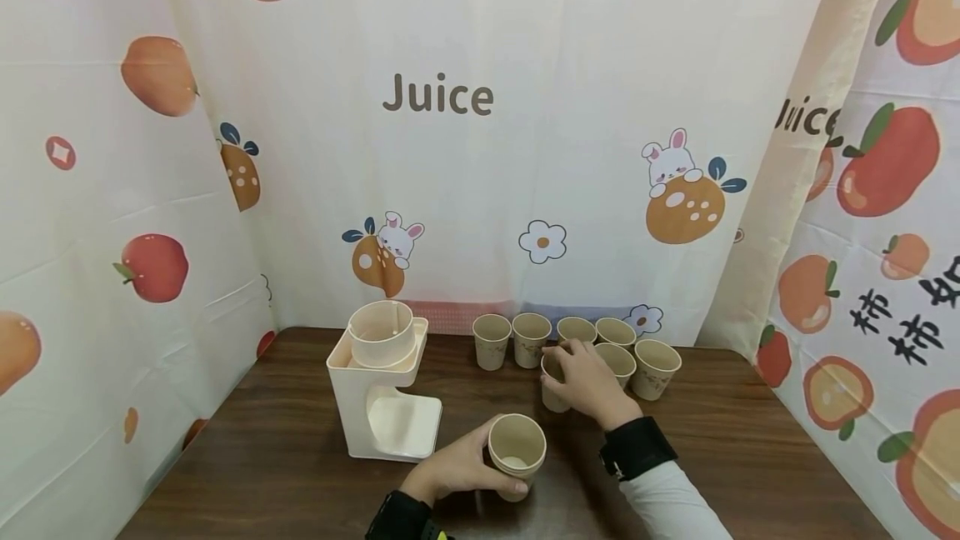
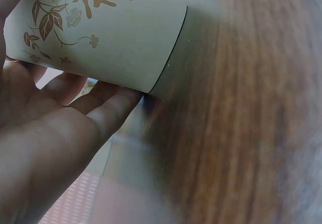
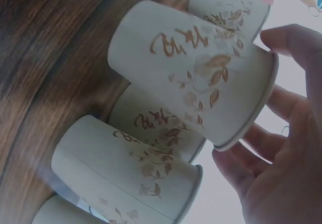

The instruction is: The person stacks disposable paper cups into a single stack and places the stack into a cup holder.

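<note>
Near the table's front, my left hand (image 1: 468,465) curls round a beige paper cup (image 1: 517,440). A second rim line shows just under its top rim, like nested cups. The left wrist view shows brown leaf print on the cup wall (image 2: 100,38), with fingers along its side. My right hand (image 1: 588,382) grips another paper cup (image 1: 555,394) by its rim, at the front left of a cup group. In the right wrist view, thumb and fingers sit on opposite sides of this cup's rim (image 3: 191,73).
Several upright paper cups (image 1: 655,369) stand behind and right of my right hand, and two more, including a far-left cup (image 1: 491,344), are at the back. A white machine (image 1: 352,407) with a round hopper stands left on the wooden table (image 1: 262,457). Printed curtains (image 1: 450,173) enclose the back and sides.
</note>
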`<state>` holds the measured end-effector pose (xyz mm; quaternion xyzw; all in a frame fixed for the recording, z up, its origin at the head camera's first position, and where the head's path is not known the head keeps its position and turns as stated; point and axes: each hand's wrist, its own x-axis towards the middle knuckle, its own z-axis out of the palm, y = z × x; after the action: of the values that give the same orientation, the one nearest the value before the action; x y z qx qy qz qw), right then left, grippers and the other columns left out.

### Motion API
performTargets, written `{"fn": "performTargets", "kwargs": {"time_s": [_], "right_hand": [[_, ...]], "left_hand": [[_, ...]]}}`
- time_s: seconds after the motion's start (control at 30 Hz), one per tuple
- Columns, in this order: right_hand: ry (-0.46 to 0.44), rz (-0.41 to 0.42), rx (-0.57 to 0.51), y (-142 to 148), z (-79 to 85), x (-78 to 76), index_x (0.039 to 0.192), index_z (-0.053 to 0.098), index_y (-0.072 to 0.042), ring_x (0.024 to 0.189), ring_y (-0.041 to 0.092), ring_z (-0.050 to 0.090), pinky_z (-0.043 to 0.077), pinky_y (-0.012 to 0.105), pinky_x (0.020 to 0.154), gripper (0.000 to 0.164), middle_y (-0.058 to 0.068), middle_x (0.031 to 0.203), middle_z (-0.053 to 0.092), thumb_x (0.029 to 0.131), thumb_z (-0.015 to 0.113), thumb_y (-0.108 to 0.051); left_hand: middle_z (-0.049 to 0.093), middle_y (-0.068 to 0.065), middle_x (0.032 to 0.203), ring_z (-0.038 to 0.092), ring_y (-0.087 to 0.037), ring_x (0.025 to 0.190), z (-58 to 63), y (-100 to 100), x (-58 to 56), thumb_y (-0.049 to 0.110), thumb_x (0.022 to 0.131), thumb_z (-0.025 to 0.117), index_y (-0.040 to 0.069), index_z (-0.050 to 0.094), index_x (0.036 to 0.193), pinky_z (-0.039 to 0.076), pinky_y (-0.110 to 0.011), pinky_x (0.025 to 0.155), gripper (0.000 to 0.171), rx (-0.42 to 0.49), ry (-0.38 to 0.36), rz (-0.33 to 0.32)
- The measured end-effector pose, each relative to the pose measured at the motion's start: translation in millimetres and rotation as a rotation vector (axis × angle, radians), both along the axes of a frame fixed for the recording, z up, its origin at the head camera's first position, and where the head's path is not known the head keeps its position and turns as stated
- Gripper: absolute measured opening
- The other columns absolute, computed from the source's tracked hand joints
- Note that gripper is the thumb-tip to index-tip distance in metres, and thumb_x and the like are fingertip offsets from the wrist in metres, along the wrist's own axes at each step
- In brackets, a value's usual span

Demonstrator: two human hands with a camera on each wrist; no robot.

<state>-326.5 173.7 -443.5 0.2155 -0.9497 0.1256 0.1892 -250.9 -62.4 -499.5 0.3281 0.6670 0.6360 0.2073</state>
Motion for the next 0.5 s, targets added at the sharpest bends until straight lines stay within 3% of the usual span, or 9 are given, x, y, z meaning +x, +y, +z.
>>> {"fn": "performTargets", "kwargs": {"time_s": [0.23, 0.5], "right_hand": [[-0.048, 0.022, 0.046, 0, 10.4, 11.5, 0.113, 0.065, -0.015, 0.106, 0.035, 0.050, 0.042, 0.050, 0.091, 0.041, 0.016, 0.108, 0.061, 0.080, 0.069, -0.038], [-0.151, 0.031, 0.071, -1, 22.5, 25.1, 0.114, 0.064, -0.020, 0.090, 0.027, 0.051, 0.048, 0.043, 0.073, 0.043, 0.009, 0.101, 0.058, 0.077, 0.071, -0.042]], "left_hand": [[0.055, -0.009, 0.124, 0.048, -0.028, 0.114, 0.1, 0, -0.6, 0.015, 0.074, 0.078, 0.025, 0.040, 0.134, 0.039, -0.045, 0.098, 0.072, -0.010, -0.001, -0.002], [0.055, -0.010, 0.124, 0.048, -0.029, 0.114, -1.7, 1, -1.0, 0.014, 0.074, 0.078, 0.023, 0.041, 0.134, 0.039, -0.044, 0.097, 0.071, 0.000, 0.011, 0.001]]}}
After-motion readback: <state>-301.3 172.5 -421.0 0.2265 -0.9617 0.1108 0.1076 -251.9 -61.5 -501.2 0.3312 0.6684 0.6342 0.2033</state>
